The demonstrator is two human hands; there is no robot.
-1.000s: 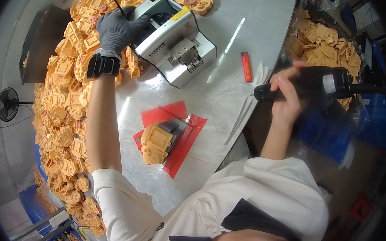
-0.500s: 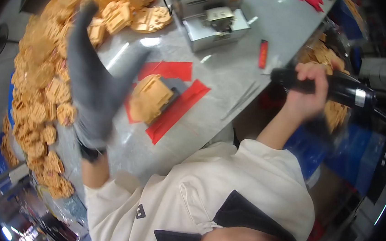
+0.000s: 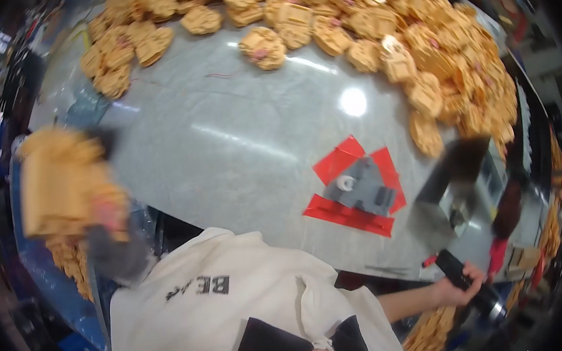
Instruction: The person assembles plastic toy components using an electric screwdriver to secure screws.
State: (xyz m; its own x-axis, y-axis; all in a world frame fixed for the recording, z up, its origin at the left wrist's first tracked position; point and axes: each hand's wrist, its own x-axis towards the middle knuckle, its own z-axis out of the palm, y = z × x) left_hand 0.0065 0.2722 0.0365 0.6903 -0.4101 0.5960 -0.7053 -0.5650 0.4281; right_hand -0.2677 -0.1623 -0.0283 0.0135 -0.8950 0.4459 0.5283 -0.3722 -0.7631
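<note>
My left hand (image 3: pixel 122 251), in a grey glove and smeared by motion, is at the left past the table's edge. It is closed on a yellow molded plastic part (image 3: pixel 61 185), also blurred, with a pinkish spot near the fingers. My bare right hand (image 3: pixel 463 286) is wrapped round a black electric screwdriver (image 3: pixel 452 267) by the table's near right edge. Between the hands, a grey fixture (image 3: pixel 369 184) with a white round piece sits on the table, framed by strips of red tape (image 3: pixel 348 216). No yellow part lies on it.
Similar yellow parts (image 3: pixel 435 62) are heaped along the far and right sides of the metal table (image 3: pixel 224 134). A silvery device (image 3: pixel 454 210) stands right of the fixture, near a dark red glove (image 3: pixel 508 212). More yellow parts (image 3: pixel 72 270) lie below at the left on blue sheeting.
The view has swung left. The yellow part that lay on the fixture is gone from it. My left hand, open before, now holds a yellow part at the left. My right hand keeps the screwdriver.
</note>
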